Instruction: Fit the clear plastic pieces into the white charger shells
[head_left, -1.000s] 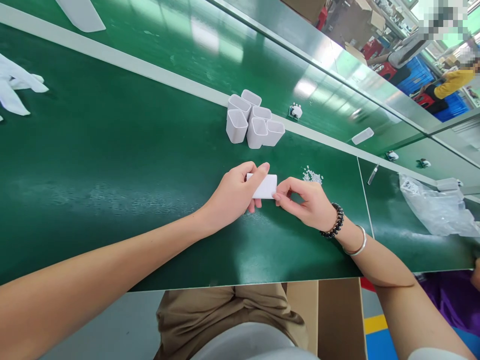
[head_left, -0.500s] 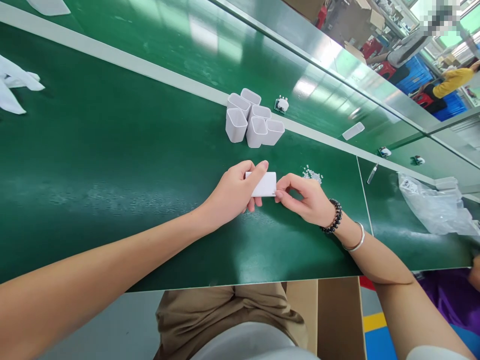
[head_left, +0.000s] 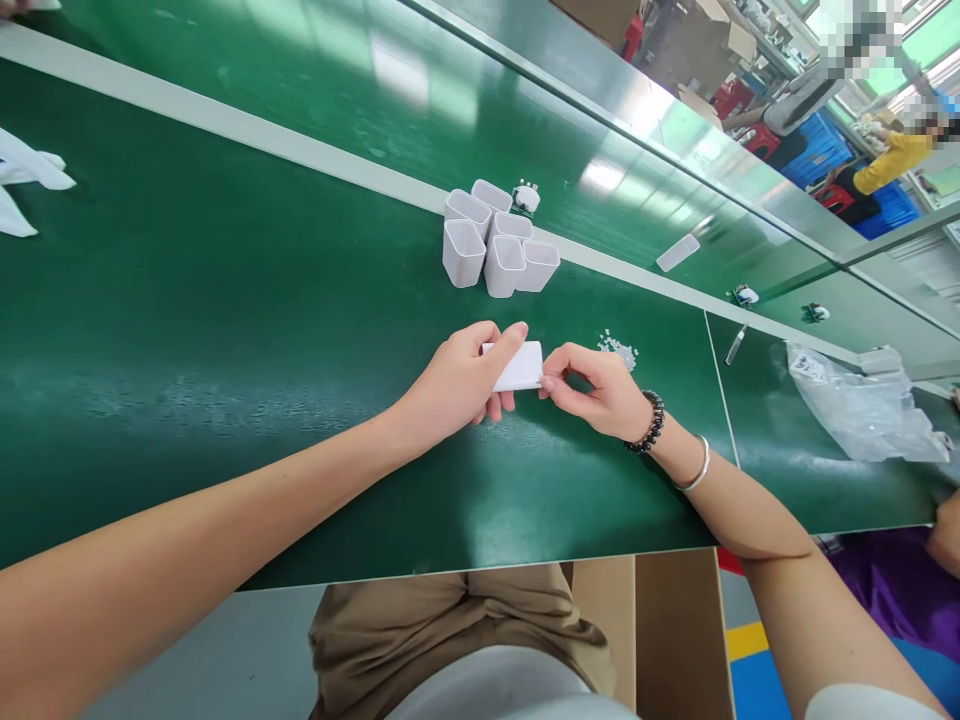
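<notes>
My left hand (head_left: 469,375) is closed around a white plastic housing (head_left: 521,367), thumb on top and fingers beneath. At the housing's right end, my right hand (head_left: 592,388) has thumb and forefinger pinched together against the lower corner. Whatever lies between those fingertips, if anything, is too small to make out. Just beyond my right hand lies a small pile of clear bits (head_left: 619,350). Several open white plastic sleeves (head_left: 463,255) stand upright in a cluster past my hands.
Past a pale rail (head_left: 300,145), a green belt carries small circuit boards with white parts (head_left: 527,197) and a flat white piece (head_left: 678,253). To the right lie a pen-like tool (head_left: 736,344) and a clear plastic bag (head_left: 855,400). White pieces (head_left: 34,165) lie far left.
The housing has tilted slightly in my left hand, with my right fingertips still at its corner. The circuit boards and flat piece beyond the rail have shifted left past the sleeves.
</notes>
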